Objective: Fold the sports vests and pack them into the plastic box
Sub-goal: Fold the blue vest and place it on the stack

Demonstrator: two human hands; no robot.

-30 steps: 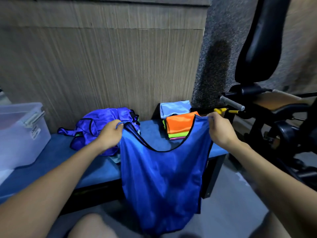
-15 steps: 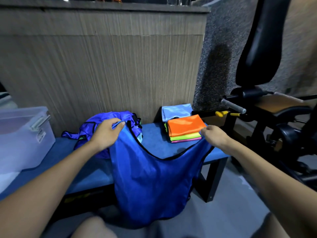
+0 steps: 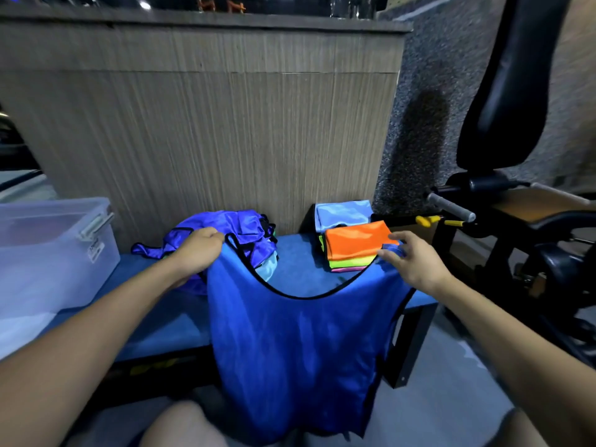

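A blue sports vest [image 3: 300,343] with black trim is spread between my hands, its upper part on the blue bench [image 3: 161,321] and its lower part hanging over the front edge. My left hand [image 3: 196,250] grips its left shoulder strap. My right hand [image 3: 409,259] holds the right strap, fingers partly spread, next to a folded stack of vests [image 3: 354,245] with an orange one on top. A heap of unfolded purple vests [image 3: 238,227] lies behind my left hand. The clear plastic box [image 3: 54,253] stands at the bench's left end.
A light blue folded cloth [image 3: 343,212] leans behind the stack. A wood-panelled counter front [image 3: 209,140] rises behind the bench. Black gym equipment with a padded seat [image 3: 516,221] stands at the right. My knees [image 3: 183,424] are below, over a grey floor.
Both hands have lowered the blue vest from in the air onto the bench. My right hand has come down beside the folded stack and its fingers have loosened.
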